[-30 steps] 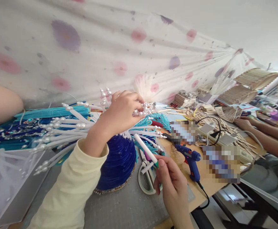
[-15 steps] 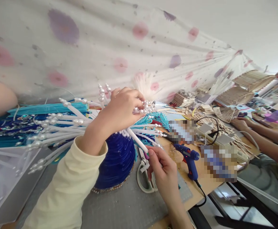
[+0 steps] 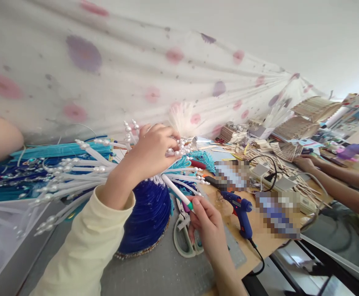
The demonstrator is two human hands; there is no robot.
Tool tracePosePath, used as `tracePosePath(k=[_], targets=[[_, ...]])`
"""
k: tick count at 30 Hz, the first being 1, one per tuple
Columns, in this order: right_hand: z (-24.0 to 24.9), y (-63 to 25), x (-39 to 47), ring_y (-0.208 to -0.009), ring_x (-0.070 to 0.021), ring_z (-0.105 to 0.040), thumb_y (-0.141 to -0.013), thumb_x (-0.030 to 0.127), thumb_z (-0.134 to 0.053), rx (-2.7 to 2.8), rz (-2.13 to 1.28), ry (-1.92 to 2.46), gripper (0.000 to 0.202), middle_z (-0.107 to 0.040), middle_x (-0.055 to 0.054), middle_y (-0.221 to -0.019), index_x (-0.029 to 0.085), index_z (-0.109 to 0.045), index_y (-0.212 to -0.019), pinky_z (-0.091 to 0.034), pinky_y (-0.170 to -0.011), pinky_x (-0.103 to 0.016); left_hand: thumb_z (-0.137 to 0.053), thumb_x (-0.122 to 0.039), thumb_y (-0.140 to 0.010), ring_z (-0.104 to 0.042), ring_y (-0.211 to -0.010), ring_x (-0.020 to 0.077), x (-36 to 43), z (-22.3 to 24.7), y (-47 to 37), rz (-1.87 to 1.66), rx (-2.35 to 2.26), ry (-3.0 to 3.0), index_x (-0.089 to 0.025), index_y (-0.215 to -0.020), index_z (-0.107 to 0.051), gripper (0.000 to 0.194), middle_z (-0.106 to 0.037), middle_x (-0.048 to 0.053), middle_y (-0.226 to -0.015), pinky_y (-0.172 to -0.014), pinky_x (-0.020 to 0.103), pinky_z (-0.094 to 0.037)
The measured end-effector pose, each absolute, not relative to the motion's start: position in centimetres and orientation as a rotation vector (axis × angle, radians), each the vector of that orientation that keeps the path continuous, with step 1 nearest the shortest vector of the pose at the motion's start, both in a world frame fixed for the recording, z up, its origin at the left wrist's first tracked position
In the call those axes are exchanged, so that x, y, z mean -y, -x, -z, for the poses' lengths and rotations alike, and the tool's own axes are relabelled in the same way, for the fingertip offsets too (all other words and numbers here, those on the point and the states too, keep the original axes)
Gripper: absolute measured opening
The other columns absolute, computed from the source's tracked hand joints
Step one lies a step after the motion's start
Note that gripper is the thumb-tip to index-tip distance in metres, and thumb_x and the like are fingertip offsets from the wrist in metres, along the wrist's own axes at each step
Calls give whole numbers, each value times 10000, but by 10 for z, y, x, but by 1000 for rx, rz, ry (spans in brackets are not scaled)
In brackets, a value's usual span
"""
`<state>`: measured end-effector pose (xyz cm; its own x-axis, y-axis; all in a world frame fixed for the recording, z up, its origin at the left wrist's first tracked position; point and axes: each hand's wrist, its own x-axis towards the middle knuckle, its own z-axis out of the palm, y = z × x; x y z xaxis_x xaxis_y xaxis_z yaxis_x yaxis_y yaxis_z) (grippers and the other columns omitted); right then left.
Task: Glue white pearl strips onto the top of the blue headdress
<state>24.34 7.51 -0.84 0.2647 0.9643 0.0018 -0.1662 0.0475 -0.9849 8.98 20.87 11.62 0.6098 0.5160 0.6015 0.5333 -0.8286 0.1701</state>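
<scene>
A deep blue, pleated, dome-like piece with a beaded lower edge stands on a grey mat. White stems tipped with pearl beads fan out from its top. My left hand reaches over that top, its fingers curled at a cluster of pearl beads; its exact grip is partly hidden. Lower right, my right hand pinches the green end of a white stick, whose other end meets the base of the stems. Scissors lie beneath my right hand.
A blue glue gun with a black cord stands right of my right hand. Turquoise strips lie at the left. Wooden sticks and another person's hands are at the right.
The view has shifted slightly, so most things sit a little lower and further left. More of the stick's green end shows at my right fingertips. Both hands keep nearly the same pose.
</scene>
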Motion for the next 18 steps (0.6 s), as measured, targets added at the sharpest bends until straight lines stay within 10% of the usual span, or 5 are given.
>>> tracePosePath(k=[18], targets=[[-1, -254, -78, -424, -91, -377, -953, 381, -584, 1393, -513, 1354, 294, -463, 51, -517, 171, -790, -948, -259, -406, -232, -728, -245, -856, -636, -1137, 301, -212, -113, -91, 1065, 921, 2766, -218, -790, -770, 82, -756, 40, -1176, -1050, 537, -356]])
